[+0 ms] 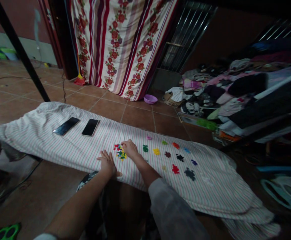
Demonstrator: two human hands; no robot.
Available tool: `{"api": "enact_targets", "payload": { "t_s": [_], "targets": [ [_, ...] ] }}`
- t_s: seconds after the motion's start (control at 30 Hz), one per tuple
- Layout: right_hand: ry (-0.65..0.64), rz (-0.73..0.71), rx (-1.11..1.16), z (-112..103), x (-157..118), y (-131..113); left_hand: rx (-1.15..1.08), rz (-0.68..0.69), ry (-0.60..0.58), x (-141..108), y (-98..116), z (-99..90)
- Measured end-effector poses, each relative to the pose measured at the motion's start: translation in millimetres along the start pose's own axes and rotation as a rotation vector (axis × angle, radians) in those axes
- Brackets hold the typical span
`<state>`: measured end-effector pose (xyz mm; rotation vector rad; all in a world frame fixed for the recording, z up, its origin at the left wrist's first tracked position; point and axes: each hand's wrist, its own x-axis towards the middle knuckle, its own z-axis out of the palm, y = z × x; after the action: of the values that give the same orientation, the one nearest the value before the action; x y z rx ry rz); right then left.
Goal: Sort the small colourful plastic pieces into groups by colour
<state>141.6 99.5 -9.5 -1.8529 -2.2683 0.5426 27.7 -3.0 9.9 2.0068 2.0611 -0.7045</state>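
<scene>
1. In the head view, I see a striped cloth (105, 125) spread over a long, low surface, with a mixed heap of small coloured pieces (121, 154) lying on it between the person's two hands.
2. The right hand (129, 148) reaches to the heap's right edge, fingers bent downward and drawn together; I can't tell whether they pinch a piece.
3. The left hand (106, 163) rests on the cloth just beside the heap, on its near left, fingers slightly spread, gripping nothing I can see.
4. Right of the heap sit small one-colour clusters, well apart from it or near: dark green (145, 148), yellow (156, 151), red (175, 169) and dark grey (190, 174) among them.
5. Two phones (90, 127) lie flat to the left.
6. Beyond, a flowered curtain (115, 43) hangs near a purple basin (150, 99).
</scene>
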Motion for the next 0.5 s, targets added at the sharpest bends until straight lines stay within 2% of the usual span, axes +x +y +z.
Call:
{"api": "enact_targets", "payload": {
  "t_s": [0.3,0.5],
  "targets": [
    [-0.022,-0.167,-0.008,6,-4,-26,-0.013,0.002,0.004,0,0,-1.0],
    [-0.046,-0.146,-0.049,6,4,-20,0.000,-0.002,-0.011,-1,0,-3.1]
  ]
}}
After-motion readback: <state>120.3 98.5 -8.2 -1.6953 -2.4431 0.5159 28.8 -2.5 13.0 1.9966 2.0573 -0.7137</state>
